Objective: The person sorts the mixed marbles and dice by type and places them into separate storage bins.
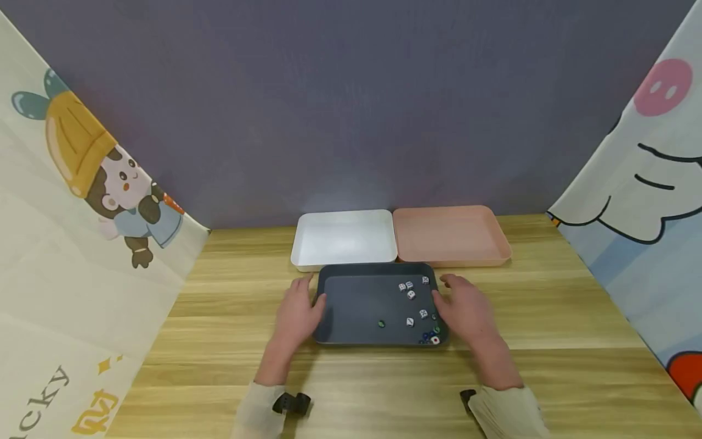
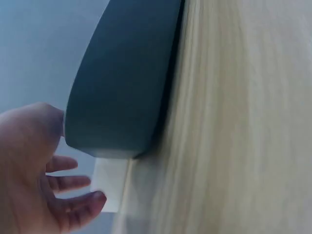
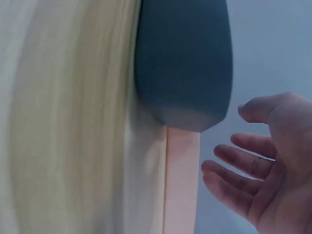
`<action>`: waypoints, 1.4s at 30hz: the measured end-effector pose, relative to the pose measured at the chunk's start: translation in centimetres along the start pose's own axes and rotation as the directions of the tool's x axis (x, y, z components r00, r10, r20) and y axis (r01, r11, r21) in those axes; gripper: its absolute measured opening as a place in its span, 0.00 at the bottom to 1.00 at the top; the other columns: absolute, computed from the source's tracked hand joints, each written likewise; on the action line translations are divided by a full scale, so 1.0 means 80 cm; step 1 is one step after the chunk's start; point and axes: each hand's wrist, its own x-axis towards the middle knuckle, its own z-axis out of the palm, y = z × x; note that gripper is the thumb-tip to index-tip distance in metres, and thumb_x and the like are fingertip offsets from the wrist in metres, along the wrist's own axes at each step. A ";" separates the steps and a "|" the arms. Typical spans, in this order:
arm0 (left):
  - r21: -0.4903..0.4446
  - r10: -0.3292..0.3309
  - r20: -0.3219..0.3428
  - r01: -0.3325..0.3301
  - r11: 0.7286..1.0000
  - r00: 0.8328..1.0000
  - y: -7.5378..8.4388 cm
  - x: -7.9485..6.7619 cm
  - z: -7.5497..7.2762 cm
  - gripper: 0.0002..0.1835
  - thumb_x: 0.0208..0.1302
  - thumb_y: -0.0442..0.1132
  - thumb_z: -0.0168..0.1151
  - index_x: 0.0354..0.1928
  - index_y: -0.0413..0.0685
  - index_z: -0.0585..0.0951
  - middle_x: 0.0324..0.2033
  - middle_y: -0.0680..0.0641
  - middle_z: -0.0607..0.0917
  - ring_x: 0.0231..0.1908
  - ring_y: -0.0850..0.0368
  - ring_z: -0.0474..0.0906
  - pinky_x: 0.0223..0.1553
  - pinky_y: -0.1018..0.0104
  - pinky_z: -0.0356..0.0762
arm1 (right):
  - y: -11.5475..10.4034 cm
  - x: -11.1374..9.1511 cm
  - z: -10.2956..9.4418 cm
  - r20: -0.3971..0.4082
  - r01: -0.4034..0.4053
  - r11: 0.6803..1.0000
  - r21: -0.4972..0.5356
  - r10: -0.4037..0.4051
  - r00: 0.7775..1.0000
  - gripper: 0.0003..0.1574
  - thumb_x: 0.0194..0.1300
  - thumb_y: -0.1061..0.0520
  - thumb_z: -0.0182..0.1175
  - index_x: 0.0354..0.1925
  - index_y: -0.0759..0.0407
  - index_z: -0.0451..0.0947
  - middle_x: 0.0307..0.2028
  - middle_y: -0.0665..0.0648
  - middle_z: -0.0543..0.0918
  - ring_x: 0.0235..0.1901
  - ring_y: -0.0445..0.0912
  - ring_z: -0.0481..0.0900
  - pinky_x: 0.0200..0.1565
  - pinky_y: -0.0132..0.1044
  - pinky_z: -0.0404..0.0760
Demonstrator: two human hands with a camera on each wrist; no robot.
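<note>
A dark grey tray (image 1: pixel 362 302) lies on the table, with several white dice (image 1: pixel 411 295) toward its right side. Small blue and green pieces (image 1: pixel 428 336) cluster in its near right corner, and one green piece (image 1: pixel 381 324) sits nearer the middle. My left hand (image 1: pixel 297 312) is at the tray's left end, thumb right at the rim and the other fingers loosely spread, as the left wrist view shows. At the right end is my right hand (image 1: pixel 466 308); in the right wrist view its thumb (image 3: pixel 263 108) stands off the tray wall and its fingers are relaxed.
Behind the dark tray stand a white tray (image 1: pixel 345 238) on the left and a pink tray (image 1: pixel 452 236) on the right, side by side. A grey wall (image 1: pixel 351 110) rises behind the wooden table (image 1: pixel 548 317). Printed cloths (image 1: pixel 49 256) flank both sides.
</note>
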 end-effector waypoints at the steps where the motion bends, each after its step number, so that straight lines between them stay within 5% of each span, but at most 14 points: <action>1: -0.054 -0.016 0.014 0.017 0.998 1.000 -0.003 0.000 0.001 0.30 0.67 0.44 0.61 0.66 0.38 0.68 0.57 0.37 0.74 0.54 0.41 0.73 0.49 0.47 0.74 | 0.003 0.000 0.000 0.014 -0.019 1.000 0.007 0.019 1.000 0.26 0.66 0.51 0.61 0.56 0.67 0.75 0.46 0.66 0.82 0.43 0.61 0.81 0.41 0.56 0.78; 7: -0.381 -0.078 0.078 0.102 0.919 0.994 -0.015 0.000 0.011 0.28 0.67 0.36 0.61 0.66 0.34 0.68 0.55 0.37 0.75 0.51 0.44 0.77 0.47 0.54 0.78 | 0.017 -0.003 0.006 0.049 -0.080 0.993 0.090 0.076 0.996 0.24 0.64 0.53 0.62 0.52 0.68 0.78 0.39 0.64 0.85 0.39 0.60 0.82 0.41 0.55 0.78; 13: -0.495 -0.090 0.067 0.111 0.862 0.994 -0.024 -0.003 0.020 0.24 0.65 0.29 0.60 0.63 0.31 0.72 0.51 0.36 0.79 0.50 0.43 0.79 0.45 0.56 0.79 | 0.022 -0.004 0.017 0.128 -0.110 0.980 0.165 0.090 0.988 0.19 0.65 0.57 0.60 0.50 0.68 0.81 0.36 0.60 0.86 0.37 0.53 0.83 0.41 0.51 0.80; 21: -0.523 -0.065 0.058 0.086 0.848 0.996 -0.021 -0.002 0.023 0.23 0.65 0.26 0.58 0.62 0.30 0.72 0.49 0.35 0.80 0.46 0.44 0.82 0.39 0.61 0.81 | 0.020 -0.001 0.016 0.144 -0.117 0.981 0.153 0.095 0.985 0.17 0.64 0.61 0.59 0.49 0.69 0.81 0.35 0.60 0.85 0.32 0.48 0.80 0.35 0.46 0.80; 42: -0.498 -0.012 0.076 0.048 0.866 0.997 -0.003 0.010 0.044 0.24 0.65 0.29 0.61 0.63 0.35 0.73 0.48 0.38 0.81 0.44 0.47 0.82 0.39 0.63 0.80 | 0.052 -0.002 -0.006 0.120 -0.120 0.974 0.190 0.098 0.988 0.17 0.66 0.61 0.57 0.50 0.69 0.81 0.33 0.59 0.84 0.31 0.49 0.78 0.34 0.45 0.78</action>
